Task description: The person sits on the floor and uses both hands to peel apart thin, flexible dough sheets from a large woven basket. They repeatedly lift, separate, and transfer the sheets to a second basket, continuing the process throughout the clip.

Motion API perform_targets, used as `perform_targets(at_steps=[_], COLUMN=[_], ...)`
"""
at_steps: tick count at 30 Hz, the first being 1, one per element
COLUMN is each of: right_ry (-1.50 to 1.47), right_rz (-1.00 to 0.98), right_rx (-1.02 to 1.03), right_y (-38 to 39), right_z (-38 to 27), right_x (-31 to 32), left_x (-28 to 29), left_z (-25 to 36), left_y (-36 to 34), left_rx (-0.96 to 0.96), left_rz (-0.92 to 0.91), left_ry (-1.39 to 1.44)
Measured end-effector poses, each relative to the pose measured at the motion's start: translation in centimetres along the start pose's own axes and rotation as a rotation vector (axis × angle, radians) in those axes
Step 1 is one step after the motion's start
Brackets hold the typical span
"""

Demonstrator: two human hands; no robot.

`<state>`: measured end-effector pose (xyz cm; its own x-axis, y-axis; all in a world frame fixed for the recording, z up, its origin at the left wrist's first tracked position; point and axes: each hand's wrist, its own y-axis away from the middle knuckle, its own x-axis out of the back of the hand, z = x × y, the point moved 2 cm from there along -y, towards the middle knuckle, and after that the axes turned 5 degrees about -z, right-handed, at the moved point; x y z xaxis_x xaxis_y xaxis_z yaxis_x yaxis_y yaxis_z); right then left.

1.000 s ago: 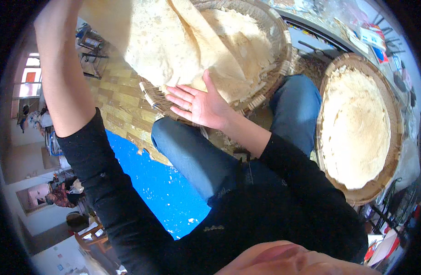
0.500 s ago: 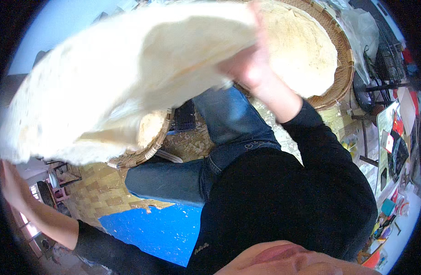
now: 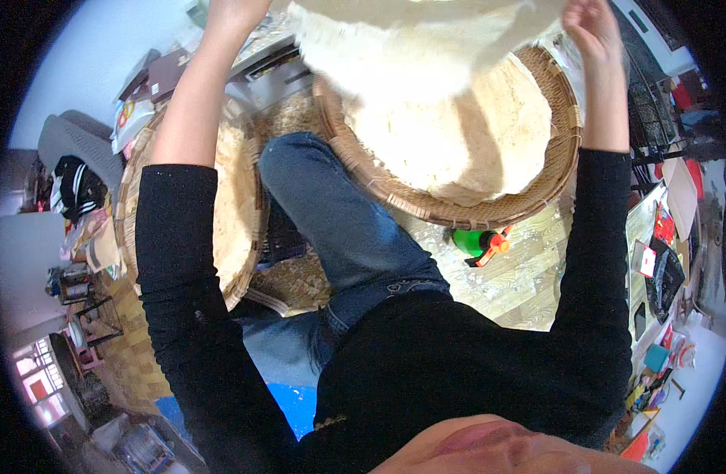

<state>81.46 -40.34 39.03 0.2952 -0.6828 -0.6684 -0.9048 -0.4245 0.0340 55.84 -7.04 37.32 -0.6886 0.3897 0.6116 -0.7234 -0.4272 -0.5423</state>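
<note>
A large, thin, off-white flatbread hangs at the top of the view, blurred by motion. My right hand is closed at its right edge. My left hand is raised near its left side, but the fingers lie beyond the upper rim. Below the hanging sheet stands a round wicker basket with a stack of similar flatbreads, partly in the sheet's shadow. A second wicker basket, also with flatbreads, stands to the left, partly behind my left arm.
A green spray bottle with an orange head stands on the floor beside the right basket. My bent knee rises between the baskets. Pale crumbs lie on the floor. A cluttered white table is at far right, a blue mat below left.
The flatbread has swung from the left over to the right basket. Both hands have moved up and right, and my left arm now stretches forward. The left basket and spray bottle have come into view.
</note>
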Motion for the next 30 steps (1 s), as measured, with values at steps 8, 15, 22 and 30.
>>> perform_targets(at_steps=[8,15,22,30], right_ry=[0.214,0.379,1.142,1.986], right_rz=[0.102,0.292,-0.065,-0.327], right_rx=[0.11,-0.497,-0.814,0.183], right_y=[1.6,7.8,9.0,8.7], right_z=[5.7,23.1,24.7,27.9], right_x=[17.5,27.7,29.6,23.5], left_x=[-11.7,-21.2,-24.5,-25.3], left_z=[-6.2,-16.9,-19.5,-16.3], left_y=[0.6,9.4,13.1,16.0], left_rx=[-0.354,0.064,0.285,0.08], left_rz=[-0.028,-0.446,-1.057,-0.959], left_ry=[0.142,0.118,-0.369,-0.497])
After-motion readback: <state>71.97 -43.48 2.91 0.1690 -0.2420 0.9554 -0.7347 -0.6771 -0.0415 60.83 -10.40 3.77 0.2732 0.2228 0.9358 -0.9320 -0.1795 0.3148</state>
